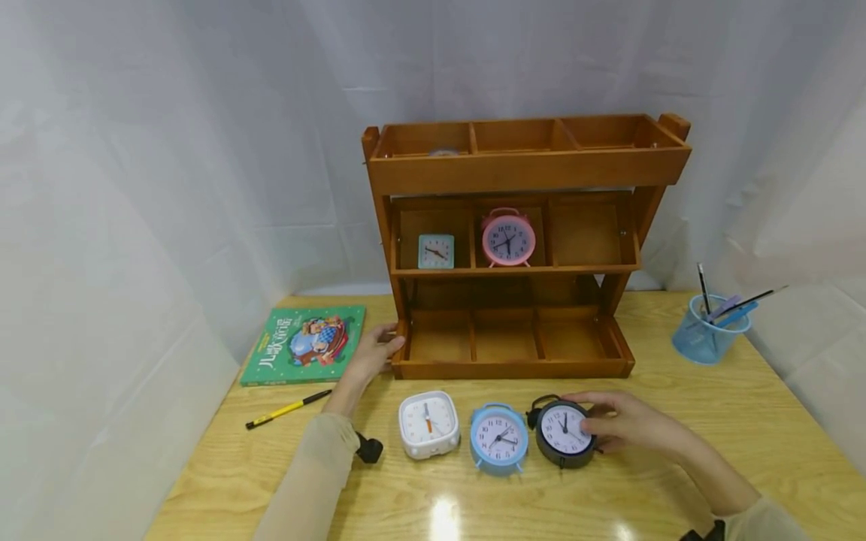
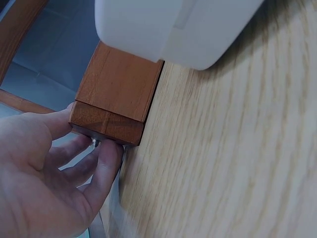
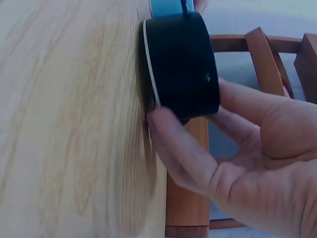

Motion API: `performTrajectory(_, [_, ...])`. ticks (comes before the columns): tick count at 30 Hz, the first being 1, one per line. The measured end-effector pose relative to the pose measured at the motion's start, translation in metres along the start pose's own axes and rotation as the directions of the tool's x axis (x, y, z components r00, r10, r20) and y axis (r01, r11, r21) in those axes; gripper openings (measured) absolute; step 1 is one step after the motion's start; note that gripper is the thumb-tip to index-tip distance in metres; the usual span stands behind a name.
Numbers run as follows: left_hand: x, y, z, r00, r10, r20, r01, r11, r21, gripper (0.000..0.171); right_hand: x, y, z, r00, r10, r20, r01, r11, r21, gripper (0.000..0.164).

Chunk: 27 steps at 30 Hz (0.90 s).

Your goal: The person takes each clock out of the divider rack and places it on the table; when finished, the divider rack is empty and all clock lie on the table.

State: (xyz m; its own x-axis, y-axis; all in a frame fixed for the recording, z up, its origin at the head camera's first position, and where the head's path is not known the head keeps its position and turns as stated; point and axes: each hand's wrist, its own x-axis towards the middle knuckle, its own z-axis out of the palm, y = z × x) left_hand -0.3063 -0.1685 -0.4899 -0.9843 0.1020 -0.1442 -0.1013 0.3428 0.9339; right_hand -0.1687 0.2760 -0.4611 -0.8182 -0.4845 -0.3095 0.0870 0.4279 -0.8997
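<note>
A black twin-bell alarm clock [image 1: 563, 434] leans back on the table, and my right hand [image 1: 632, 424] grips its right side, thumb at the face. In the right wrist view, thumb and fingers hold the black case [image 3: 182, 64] close over the wood. My left hand [image 1: 370, 353] holds the lower left corner of a brown wooden three-tier shelf [image 1: 514, 370]. The left wrist view shows its thumb and fingertips against the end of the bottom tier [image 2: 106, 121]. Left of the black clock are a light blue alarm clock [image 1: 499, 442] and a white square clock [image 1: 428, 427].
On the middle tier sit a small mint square clock [image 1: 436, 252] and a pink alarm clock [image 1: 509, 240]. A green picture book [image 1: 304, 346] and a yellow-black pen [image 1: 287, 410] lie at left. At right stands a blue pen cup [image 1: 707, 342]. Curtains hang behind.
</note>
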Motion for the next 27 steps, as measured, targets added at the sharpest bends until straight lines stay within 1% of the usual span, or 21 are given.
performTrajectory(5, [-0.001,0.0,0.0,1.0,0.005,-0.001,-0.005,1.0,-0.002,0.054,0.001,-0.004,0.003,0.998,-0.036,-0.044,0.031,0.994,-0.104,0.057])
performTrajectory(7, [-0.002,0.0,0.0,1.0,0.007,0.002,-0.007,1.0,-0.001,0.054,0.002,-0.004,0.004,0.997,-0.055,-0.058,0.046,0.988,-0.147,0.056])
performTrajectory(13, [0.0,-0.001,0.0,1.0,0.005,-0.001,-0.005,1.0,0.001,0.054,0.004,-0.009,0.005,0.991,-0.082,-0.109,0.052,0.966,-0.252,0.051])
performTrajectory(19, [-0.001,0.0,-0.001,1.0,0.013,0.002,-0.013,1.0,0.006,0.054,0.004,-0.014,0.007,0.987,-0.061,-0.151,0.016,0.958,-0.285,0.044])
performTrajectory(25, [0.0,0.0,0.0,1.0,0.014,-0.001,-0.014,1.0,0.01,0.054,0.004,-0.019,0.01,0.978,-0.008,-0.209,-0.052,0.958,-0.281,0.042])
performTrajectory(27, [0.001,0.0,0.001,1.0,0.013,-0.007,-0.013,1.0,-0.006,0.053,0.005,-0.021,0.011,0.974,0.017,-0.226,-0.082,0.957,-0.279,0.041])
